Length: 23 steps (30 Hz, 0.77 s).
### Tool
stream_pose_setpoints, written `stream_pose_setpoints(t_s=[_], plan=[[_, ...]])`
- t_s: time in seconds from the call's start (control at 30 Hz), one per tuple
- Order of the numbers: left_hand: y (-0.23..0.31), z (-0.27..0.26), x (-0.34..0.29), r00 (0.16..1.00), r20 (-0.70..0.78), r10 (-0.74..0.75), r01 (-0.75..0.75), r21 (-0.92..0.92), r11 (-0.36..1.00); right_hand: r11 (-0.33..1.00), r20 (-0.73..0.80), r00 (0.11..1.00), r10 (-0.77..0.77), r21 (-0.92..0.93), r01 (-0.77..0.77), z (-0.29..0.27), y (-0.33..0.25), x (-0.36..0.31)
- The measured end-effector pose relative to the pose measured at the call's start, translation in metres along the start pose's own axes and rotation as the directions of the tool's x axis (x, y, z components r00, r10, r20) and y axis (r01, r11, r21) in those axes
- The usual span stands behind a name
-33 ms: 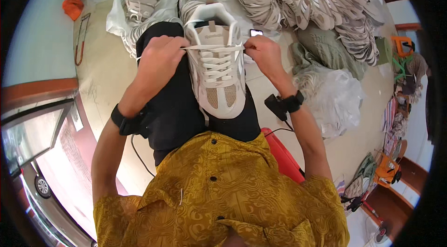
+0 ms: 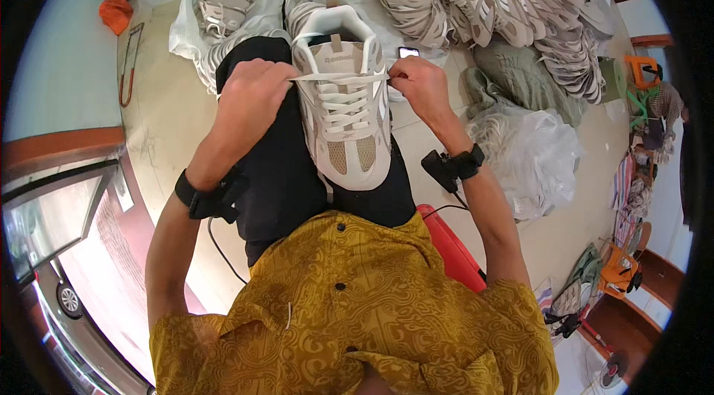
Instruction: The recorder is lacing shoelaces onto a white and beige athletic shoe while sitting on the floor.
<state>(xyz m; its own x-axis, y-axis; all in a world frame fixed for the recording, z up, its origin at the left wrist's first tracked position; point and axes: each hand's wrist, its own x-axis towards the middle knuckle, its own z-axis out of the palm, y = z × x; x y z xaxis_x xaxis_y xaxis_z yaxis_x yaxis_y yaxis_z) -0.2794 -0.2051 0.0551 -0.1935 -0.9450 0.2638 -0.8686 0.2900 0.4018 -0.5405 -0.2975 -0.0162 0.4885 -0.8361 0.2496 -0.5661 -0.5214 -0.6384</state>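
A beige and white sneaker (image 2: 346, 159) rests on my lap across the black trousers, its toe toward me. White laces (image 2: 346, 108) cross its tongue in several rows. My left hand (image 2: 255, 94) is closed in a pinch on one end of the shoelace, to the left of the shoe's collar. On the other side my right hand (image 2: 421, 86) pinches the opposite end. Between the two hands the topmost lace runs taut across the tongue, just below its label. Both hands are level with each other, beside the upper eyelets.
Bundled shoe uppers (image 2: 483, 4) are heaped at the far right, with more uppers (image 2: 227, 1) on plastic at the far left. A clear plastic bag (image 2: 535, 161) lies right of my knees, near a phone (image 2: 407, 53). A red stool (image 2: 450, 246) shows beneath me.
My left hand has shifted very slightly left, still pinching the lace. The sneaker and my right hand look almost the same.
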Motion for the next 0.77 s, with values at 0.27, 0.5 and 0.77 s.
stream_pose_setpoints(t_s=[0.27,0.5,0.77], plan=[[-0.001,-0.002,-0.002,0.98,-0.085,0.182,-0.173,0.103,0.98,0.975,-0.292,0.932,-0.216,-0.11,0.191,-0.04,0.018,0.01],[-0.003,-0.014,-0.005,0.982,-0.049,0.183,-0.17,0.198,0.965,0.898,-0.282,0.877,-0.39,-0.327,0.295,-0.052,0.013,0.023],[-0.017,-0.019,-0.02,0.992,-0.08,0.096,-0.074,0.247,0.966,0.946,0.297,0.908,0.295,-0.224,-0.234,-0.002,-0.002,0.002]])
